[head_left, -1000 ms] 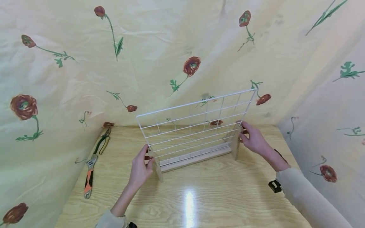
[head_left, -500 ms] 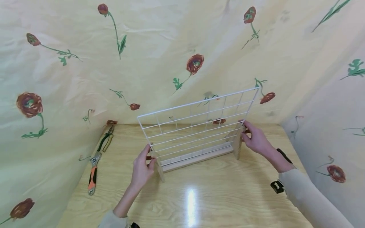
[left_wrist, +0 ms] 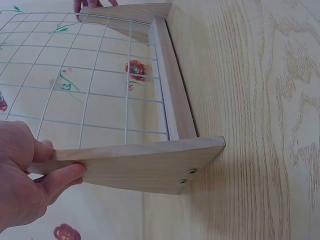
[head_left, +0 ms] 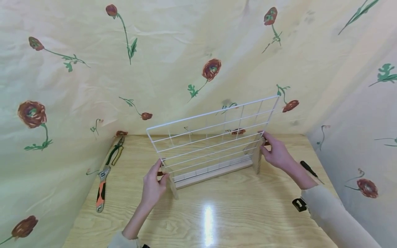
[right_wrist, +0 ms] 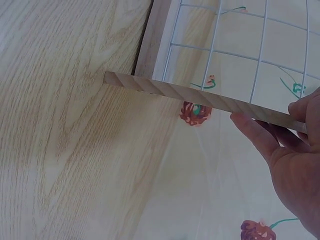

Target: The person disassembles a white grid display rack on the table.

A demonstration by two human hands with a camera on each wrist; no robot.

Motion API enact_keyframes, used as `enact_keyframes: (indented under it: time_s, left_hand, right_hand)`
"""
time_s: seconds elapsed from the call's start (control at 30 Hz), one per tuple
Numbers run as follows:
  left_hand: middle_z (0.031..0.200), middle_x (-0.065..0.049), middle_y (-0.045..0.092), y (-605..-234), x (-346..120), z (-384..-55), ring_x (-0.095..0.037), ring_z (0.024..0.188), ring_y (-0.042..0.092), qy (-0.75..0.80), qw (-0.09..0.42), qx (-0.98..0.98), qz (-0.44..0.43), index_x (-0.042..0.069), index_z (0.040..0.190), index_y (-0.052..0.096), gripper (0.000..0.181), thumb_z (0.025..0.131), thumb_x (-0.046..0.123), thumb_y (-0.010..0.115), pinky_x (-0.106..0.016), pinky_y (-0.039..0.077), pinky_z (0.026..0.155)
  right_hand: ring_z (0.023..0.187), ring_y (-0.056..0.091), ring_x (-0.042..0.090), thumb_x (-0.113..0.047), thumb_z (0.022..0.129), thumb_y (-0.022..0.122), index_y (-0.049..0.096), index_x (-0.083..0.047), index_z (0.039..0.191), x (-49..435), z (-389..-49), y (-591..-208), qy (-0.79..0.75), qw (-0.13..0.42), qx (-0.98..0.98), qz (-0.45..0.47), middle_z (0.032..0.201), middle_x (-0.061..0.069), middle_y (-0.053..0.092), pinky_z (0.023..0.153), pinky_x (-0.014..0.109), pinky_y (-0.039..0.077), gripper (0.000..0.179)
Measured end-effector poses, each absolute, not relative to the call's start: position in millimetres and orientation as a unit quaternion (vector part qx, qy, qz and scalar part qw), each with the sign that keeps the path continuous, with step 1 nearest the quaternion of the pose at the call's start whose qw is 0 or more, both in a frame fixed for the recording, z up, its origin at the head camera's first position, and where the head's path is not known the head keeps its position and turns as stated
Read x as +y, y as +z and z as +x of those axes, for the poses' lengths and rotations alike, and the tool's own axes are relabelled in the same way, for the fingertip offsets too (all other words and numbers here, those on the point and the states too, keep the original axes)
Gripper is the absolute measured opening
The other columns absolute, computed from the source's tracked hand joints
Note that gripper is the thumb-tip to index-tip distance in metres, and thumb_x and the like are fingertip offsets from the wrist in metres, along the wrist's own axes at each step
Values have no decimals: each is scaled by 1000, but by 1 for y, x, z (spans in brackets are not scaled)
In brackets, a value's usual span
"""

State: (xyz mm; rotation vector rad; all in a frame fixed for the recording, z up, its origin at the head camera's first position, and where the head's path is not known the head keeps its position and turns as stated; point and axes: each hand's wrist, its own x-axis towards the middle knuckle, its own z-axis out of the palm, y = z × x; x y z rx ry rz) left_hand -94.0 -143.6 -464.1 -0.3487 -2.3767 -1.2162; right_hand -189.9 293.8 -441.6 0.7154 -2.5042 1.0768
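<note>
A white wire grid (head_left: 214,112) stands upright in a wooden frame, leaning back a little. Two wooden side panels flank it, joined low down by a wooden crossbar (head_left: 214,176). My left hand (head_left: 153,184) pinches the upper part of the left side panel (left_wrist: 150,162) between thumb and fingers. Two screw heads (left_wrist: 192,171) show near that panel's lower end. On the other side, my right hand (head_left: 277,153) grips the top of the right side panel (right_wrist: 200,98). The grid's lower wires run down to the crossbar.
Pliers (head_left: 114,151) and an adjustable wrench (head_left: 101,189) with an orange and black handle lie along the left table edge. A dark-handled screwdriver (head_left: 307,167) lies on the right, beyond my forearm. Flowered cloth (head_left: 173,69) rises behind and beside the wood-grain table (head_left: 248,213).
Between half a second ago and now the rack has shifted slightly left, both hands moving with it and keeping their hold. More of the screwdriver shows beside my right forearm.
</note>
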Motion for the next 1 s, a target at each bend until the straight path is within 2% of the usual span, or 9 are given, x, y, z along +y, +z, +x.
enact_keyframes:
  time_s: [0.33, 0.57, 0.9, 1.0]
  left_hand:
    - [111, -32, 63, -466, -147, -95, -35, 75, 69, -425, 235, -864, -134, -16, 126, 54, 56, 75, -24, 73, -31, 61, 55]
    - [109, -31, 63, -469, -150, -91, -37, 74, 69, -431, 234, -861, -138, -12, 125, 56, 55, 74, -25, 73, -28, 60, 54]
    - [108, -28, 64, -465, -152, -84, -32, 75, 69, -431, 235, -863, -119, -11, 126, 57, 57, 73, -26, 72, -27, 60, 57]
    - [107, -27, 64, -464, -152, -84, -32, 74, 69, -430, 235, -863, -122, -10, 124, 58, 56, 73, -26, 72, -28, 60, 57]
  right_hand:
    - [85, 66, 50, 23, 81, 59, 50, 9, 131, 291, -188, -440, 390, 163, -872, 247, 100, 31, 65, 50, 10, 50, 53]
    - [90, 64, 53, 22, 83, 60, 47, 10, 134, 287, -182, -441, 393, 134, -880, 230, 108, 36, 62, 53, 28, 58, 53]
    - [93, 64, 52, 22, 85, 58, 45, 11, 135, 284, -179, -441, 406, 132, -870, 246, 108, 35, 63, 56, 15, 54, 53]
    - [93, 64, 53, 21, 85, 58, 45, 11, 136, 283, -179, -440, 408, 131, -869, 246, 108, 36, 62, 57, 18, 56, 53]
